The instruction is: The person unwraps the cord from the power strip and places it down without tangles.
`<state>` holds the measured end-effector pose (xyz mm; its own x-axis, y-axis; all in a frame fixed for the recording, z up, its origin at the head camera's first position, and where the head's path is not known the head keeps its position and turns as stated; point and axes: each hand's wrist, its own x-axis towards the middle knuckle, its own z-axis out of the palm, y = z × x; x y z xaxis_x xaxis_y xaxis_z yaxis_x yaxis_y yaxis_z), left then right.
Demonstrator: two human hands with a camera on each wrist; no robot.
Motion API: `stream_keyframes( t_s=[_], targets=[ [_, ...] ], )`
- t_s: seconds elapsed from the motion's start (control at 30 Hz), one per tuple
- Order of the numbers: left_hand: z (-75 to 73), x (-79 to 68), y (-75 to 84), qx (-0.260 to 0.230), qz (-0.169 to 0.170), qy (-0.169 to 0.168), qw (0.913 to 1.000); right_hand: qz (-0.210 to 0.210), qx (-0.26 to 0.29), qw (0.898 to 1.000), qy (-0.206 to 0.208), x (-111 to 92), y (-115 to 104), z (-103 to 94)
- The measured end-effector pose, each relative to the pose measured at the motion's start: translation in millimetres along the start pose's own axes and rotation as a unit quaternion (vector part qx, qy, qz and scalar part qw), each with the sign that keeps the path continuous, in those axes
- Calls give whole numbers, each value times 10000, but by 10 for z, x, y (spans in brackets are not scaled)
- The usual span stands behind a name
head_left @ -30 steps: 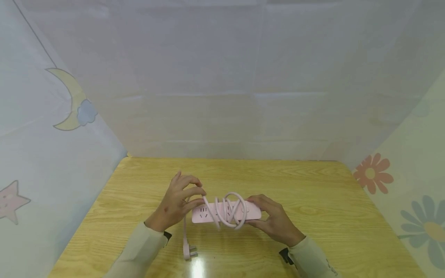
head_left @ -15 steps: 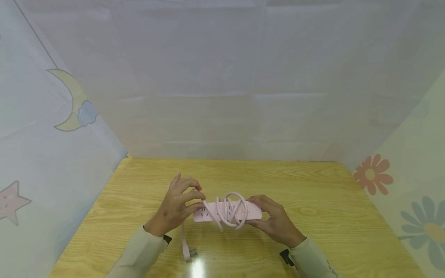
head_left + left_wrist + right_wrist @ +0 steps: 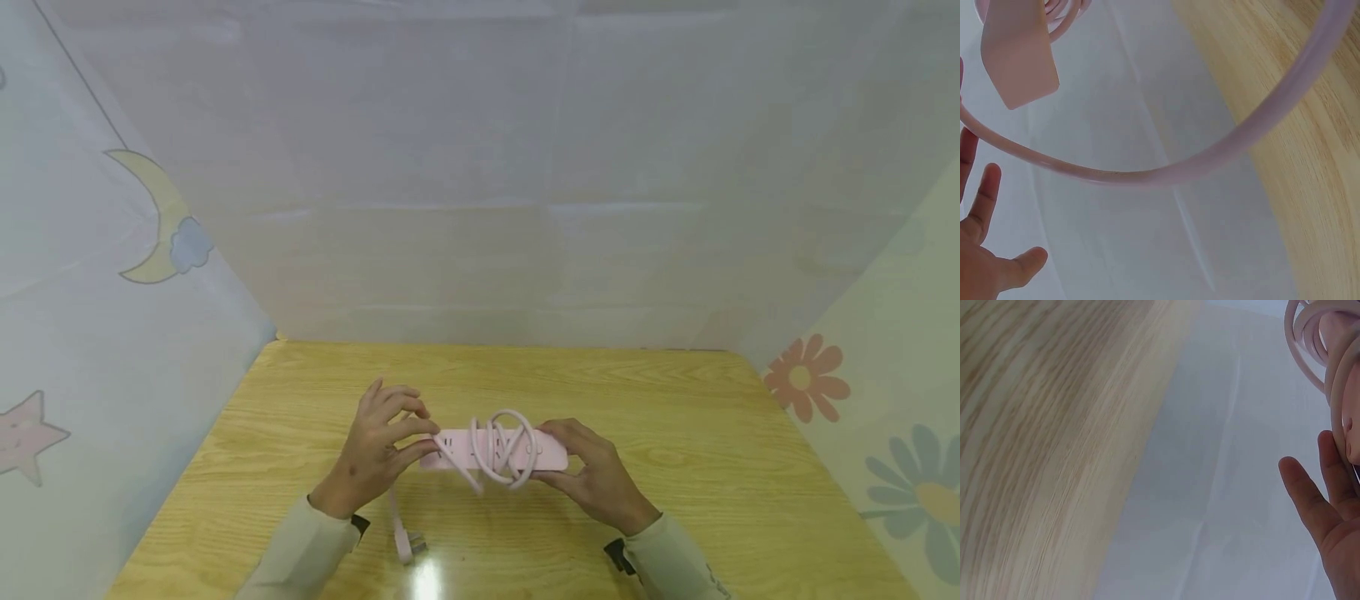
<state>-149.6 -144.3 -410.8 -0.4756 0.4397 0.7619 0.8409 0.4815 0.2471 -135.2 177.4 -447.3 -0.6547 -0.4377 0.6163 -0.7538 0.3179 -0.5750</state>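
Strip [image 3: 462,443] lies between both hands, long axis left-right; right hand's [image 3: 603,483] grip holds its right end, left hand's [image 3: 378,448] pinches cord [image 3: 459,465] beside its left end.

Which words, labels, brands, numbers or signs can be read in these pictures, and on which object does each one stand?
No text can be read anywhere.
Right sleeve: dark marks, too small to read.
Pink power strip: socket slots show, but no legible lettering.
Pink cable and plug: no legible lettering.
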Motion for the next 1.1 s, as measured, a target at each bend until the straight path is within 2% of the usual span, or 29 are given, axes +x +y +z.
stream_keyframes(
  t_s=[0.2,0.33,0.43,0.57,1.1],
  targets=[
    [7,10,3,80,163,313,9993,-194,-73,9997,103,11,13,13],
    [12,8,2,125,235,462,9986,-22,-67,9999,110,18,6,5],
    [12,-15,6,90,94,450,9989,34,-96,9998,145,23,9,-2],
    [20,-60,9,-2,-162,402,9991,-115,-195,9995,236,36,18,-9],
    [13,-153,-53,213,-506,634,9965,-188,-286,9986,397,114,44,-45]
  ],
)
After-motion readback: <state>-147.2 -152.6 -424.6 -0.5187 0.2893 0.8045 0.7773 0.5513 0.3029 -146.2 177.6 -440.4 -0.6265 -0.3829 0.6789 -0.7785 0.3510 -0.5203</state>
